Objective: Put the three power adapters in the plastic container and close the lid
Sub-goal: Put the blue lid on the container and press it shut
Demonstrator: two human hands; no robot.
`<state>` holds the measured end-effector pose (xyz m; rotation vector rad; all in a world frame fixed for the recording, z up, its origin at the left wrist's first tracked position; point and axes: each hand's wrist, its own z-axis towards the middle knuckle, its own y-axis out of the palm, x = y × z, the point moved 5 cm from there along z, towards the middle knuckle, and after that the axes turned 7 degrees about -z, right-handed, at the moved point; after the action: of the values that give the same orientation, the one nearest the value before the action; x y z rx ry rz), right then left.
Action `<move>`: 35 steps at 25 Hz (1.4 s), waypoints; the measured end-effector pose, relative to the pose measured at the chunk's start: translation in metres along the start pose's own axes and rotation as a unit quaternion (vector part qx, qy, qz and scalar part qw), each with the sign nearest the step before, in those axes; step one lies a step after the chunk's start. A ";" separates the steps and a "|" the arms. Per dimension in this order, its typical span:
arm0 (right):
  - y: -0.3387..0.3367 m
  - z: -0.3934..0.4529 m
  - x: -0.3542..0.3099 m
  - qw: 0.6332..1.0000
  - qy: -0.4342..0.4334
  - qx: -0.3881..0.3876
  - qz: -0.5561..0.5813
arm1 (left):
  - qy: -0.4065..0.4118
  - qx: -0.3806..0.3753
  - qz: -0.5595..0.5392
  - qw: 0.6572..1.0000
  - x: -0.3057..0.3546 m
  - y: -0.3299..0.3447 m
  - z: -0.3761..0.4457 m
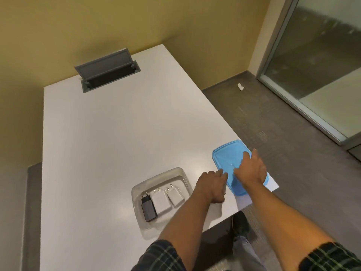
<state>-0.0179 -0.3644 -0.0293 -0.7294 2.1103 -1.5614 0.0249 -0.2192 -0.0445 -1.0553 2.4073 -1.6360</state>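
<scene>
white table (109, 153), right hand (252, 169) hiding lid (228, 153) (partly)

Three power adapters (160, 202), one black and two white; one clear container (140, 189); one blue lid (226, 155).

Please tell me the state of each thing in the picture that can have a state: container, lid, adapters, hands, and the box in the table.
plastic container: open, no lid on it.
blue lid: off, flat on the table, beside the container.
three power adapters: lying inside the container, side by side.
left hand: fingertips at the lid's edge.
right hand: open, over the lid.
table cable box: flap raised.
</scene>
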 end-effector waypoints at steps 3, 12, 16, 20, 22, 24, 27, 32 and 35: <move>0.015 0.004 0.020 0.998 0.029 -0.051 -0.021 | 0.010 -0.061 0.032 0.998 0.012 0.017 0.008; 0.037 0.015 0.047 0.994 0.058 -0.088 -0.014 | 0.018 -0.093 0.078 0.992 0.017 0.021 0.013; 0.031 0.016 0.041 0.997 0.052 -0.046 -0.038 | 0.013 -0.101 0.068 0.992 0.014 0.027 0.012; 0.019 0.017 0.038 0.998 0.061 -0.009 -0.025 | -0.013 -0.118 0.011 0.993 0.005 0.027 0.006; 0.010 0.021 0.032 0.998 0.035 0.008 0.060 | -0.054 -0.086 -0.078 0.992 -0.001 0.015 0.005; -0.001 0.024 0.020 0.977 -0.013 0.000 0.214 | -0.094 -0.023 -0.190 0.977 -0.010 -0.004 0.001; -0.027 0.020 -0.005 0.941 -0.092 0.037 0.323 | -0.145 0.098 -0.351 0.920 -0.033 -0.043 -0.013; -0.072 -0.019 -0.072 0.887 -0.373 0.217 0.167 | -0.270 0.226 -0.682 0.641 -0.101 -0.093 -0.055; -0.083 -0.052 -0.111 0.803 -0.513 0.288 0.096 | -0.274 0.219 -0.761 0.546 -0.143 -0.099 -0.092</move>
<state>0.0505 -0.2754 0.0669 -0.8202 0.8216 -1.1530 0.1482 -0.0868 0.0322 -3.0850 0.1465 -1.2867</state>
